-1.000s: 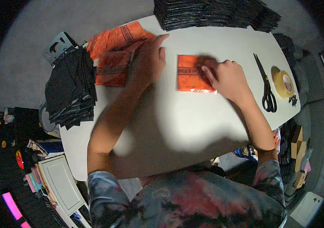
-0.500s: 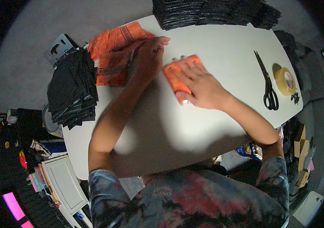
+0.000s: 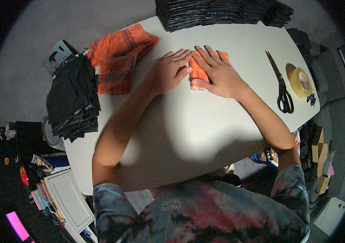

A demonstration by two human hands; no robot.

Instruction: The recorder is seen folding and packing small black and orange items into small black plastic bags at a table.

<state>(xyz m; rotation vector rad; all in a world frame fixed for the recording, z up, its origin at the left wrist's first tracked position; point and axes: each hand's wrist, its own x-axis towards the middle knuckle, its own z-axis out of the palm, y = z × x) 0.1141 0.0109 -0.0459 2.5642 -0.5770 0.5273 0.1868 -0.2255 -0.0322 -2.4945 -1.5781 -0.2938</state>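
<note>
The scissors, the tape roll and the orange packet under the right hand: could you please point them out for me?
Scissors (image 3: 280, 76), head view: near the pivot.
Tape roll (image 3: 295, 84), head view: yellow outer side.
Orange packet (image 3: 199, 73), head view: the uncovered left part.

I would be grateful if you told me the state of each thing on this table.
Orange packet: flat, partly covered.
Right hand: open, spread over the packet.
Left hand: open, at the packet's left edge; contact unclear.
Scissors: lying flat, blades together.
Tape roll: resting near the right edge.
Orange bags: overlapping, loosely spread.
Left black bags: unevenly stacked.
Far black bags: stacked in rows.
</note>
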